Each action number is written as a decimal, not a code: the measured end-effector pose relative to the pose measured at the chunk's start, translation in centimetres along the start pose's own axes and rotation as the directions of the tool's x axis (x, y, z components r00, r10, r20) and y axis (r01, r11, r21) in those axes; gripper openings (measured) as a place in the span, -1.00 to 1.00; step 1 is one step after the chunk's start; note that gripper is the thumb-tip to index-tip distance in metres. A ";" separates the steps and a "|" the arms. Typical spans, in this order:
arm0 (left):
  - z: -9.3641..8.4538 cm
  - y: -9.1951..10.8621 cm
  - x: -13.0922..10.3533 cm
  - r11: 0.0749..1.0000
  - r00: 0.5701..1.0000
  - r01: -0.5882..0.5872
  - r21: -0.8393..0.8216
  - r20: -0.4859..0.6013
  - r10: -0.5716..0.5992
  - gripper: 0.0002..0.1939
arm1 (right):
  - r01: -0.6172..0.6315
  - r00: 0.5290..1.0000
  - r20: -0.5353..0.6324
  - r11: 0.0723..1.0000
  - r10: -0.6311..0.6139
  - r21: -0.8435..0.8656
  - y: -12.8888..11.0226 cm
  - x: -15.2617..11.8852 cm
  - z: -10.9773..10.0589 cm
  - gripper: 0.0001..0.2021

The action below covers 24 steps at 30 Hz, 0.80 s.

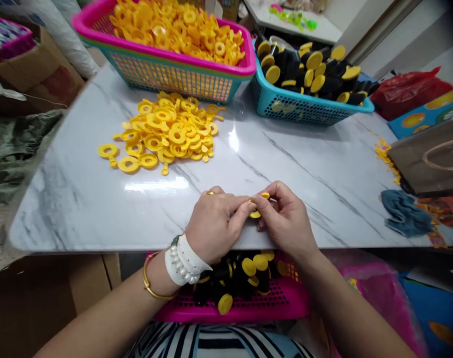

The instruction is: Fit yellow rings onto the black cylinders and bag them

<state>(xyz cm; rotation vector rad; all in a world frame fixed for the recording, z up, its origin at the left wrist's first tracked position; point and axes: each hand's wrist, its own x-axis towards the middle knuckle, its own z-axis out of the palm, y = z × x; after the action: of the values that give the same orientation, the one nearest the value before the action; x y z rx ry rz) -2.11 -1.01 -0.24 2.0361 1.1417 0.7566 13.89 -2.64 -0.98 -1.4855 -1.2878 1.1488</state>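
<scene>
Both hands meet just above the table's front edge, around a small yellow plastic ring piece (255,215). My left hand (217,221) pinches it from the left between thumb and forefinger. From the other side my right hand (288,219) grips the same piece, thumb on top; the fingers cover much of it. Beyond them lies a loose pile of yellow ring pieces with small tabs (174,132). Below the hands, a pink basket (234,311) holds black parts with yellow round caps (225,303).
On the marble-patterned table (81,209) stand a pink-rimmed basket (167,57) heaped with yellow pieces and a blue basket (308,107) of black, yellow-capped parts. To the right are a brown paper bag (431,159), a blue cloth (405,213) and a red plastic bag (413,92).
</scene>
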 end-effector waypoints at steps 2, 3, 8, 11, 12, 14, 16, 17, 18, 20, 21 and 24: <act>0.3 -0.1 0.0 0.998 1.000 -0.003 0.055 0.001 0.003 -0.65 | 0.021 1.000 -0.017 1.000 -0.021 0.004 0.1 -0.1 0.1 -0.72; 0.4 -0.1 -0.1 0.997 1.000 0.000 0.082 -0.009 0.001 -0.68 | 0.024 1.000 -0.018 1.000 -0.024 0.008 0.2 -0.1 0.2 -0.73; 1.1 0.0 -0.9 0.981 0.996 -0.039 0.188 -0.069 0.053 -0.64 | 0.076 0.997 -0.016 0.994 -0.075 0.074 0.3 -0.3 0.4 -0.73; 1.3 -0.1 -1.0 0.955 0.995 -0.055 0.290 -0.069 0.078 -0.64 | 0.036 0.999 0.030 0.986 -0.041 0.164 0.6 0.1 -0.5 -0.69; 1.3 -0.2 -1.0 0.953 0.995 -0.054 0.297 -0.069 0.077 -0.65 | -0.013 0.997 0.076 0.978 -0.003 0.208 0.6 0.5 -0.9 -0.65; 1.2 -0.3 -0.9 0.958 0.995 -0.061 0.281 -0.061 0.081 -0.64 | -0.130 0.975 0.211 0.955 0.074 0.266 0.5 1.5 -2.0 -0.61; 1.0 -0.5 -0.8 0.962 0.996 -0.072 0.263 -0.036 0.084 -0.65 | -0.230 0.919 0.370 0.946 0.136 0.226 0.0 2.6 -3.0 -0.63; 0.9 -0.5 -0.7 0.965 0.996 -0.076 0.253 -0.017 0.083 -0.67 | -0.259 0.878 0.451 0.951 0.159 0.167 -0.3 3.1 -3.3 -0.65; 0.8 -0.5 -0.7 0.968 0.997 -0.076 0.241 0.000 0.078 -0.71 | -0.261 0.836 0.521 0.960 0.173 0.099 -0.8 3.5 -3.5 -0.67; 0.8 -0.5 -0.5 0.975 0.998 -0.066 0.211 0.018 0.064 -0.78 | -0.177 0.787 0.594 0.984 0.163 -0.036 -1.6 3.8 -3.6 -0.72; 0.8 -0.5 -0.4 0.978 0.998 -0.061 0.201 0.020 0.058 -0.80 | -0.102 0.789 0.598 0.990 0.141 -0.099 -1.9 3.8 -3.5 -0.75; 1.1 -0.6 -0.2 0.977 0.999 -0.047 0.206 0.003 0.048 -0.80 | 0.072 0.844 0.534 0.974 0.054 -0.213 -2.1 3.3 -3.2 -0.82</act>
<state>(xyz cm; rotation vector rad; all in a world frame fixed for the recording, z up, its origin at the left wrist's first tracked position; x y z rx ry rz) -1.65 -1.25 -1.46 2.2410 1.2200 0.6875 16.67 0.82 1.43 -1.3532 -1.8576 1.5225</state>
